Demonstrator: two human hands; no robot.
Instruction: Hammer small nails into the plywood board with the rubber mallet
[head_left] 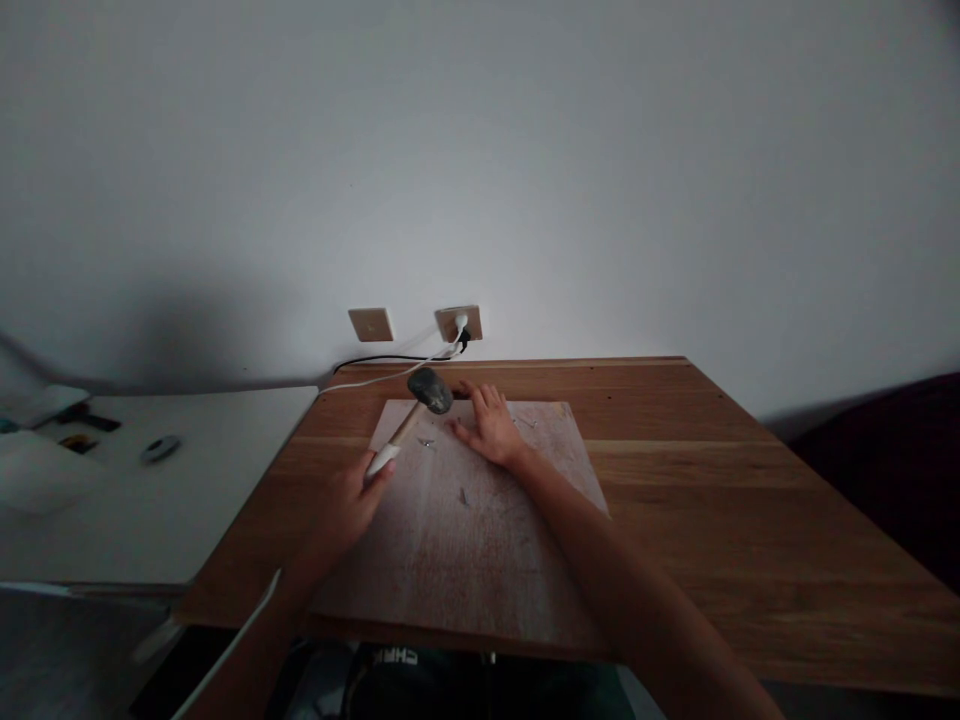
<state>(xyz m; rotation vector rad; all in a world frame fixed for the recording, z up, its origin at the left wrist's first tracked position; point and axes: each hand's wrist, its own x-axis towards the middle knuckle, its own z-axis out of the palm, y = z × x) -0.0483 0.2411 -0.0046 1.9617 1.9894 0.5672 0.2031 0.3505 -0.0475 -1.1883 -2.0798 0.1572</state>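
Observation:
My left hand (360, 497) is wrapped round the pale handle of a mallet (406, 424). The mallet's dark, rounded head (430, 390) is raised at the upper left of a whitish, worn board (450, 570). On the far part of that board lies my right hand (491, 425), its fingers spread toward the back edge. Small metal pieces that look like nails or screws are scattered there: one group (426, 442) below the mallet head, another (464, 497) nearer the middle, and one (527, 422) just right of my right hand.
The board rests on a wooden table (712, 540) against a white wall. A wall socket (460, 323) holds plugs, with a white cable (375, 381) running left. On the left, a white table (187, 500) carries a roundish grey item (160, 449) and other small things.

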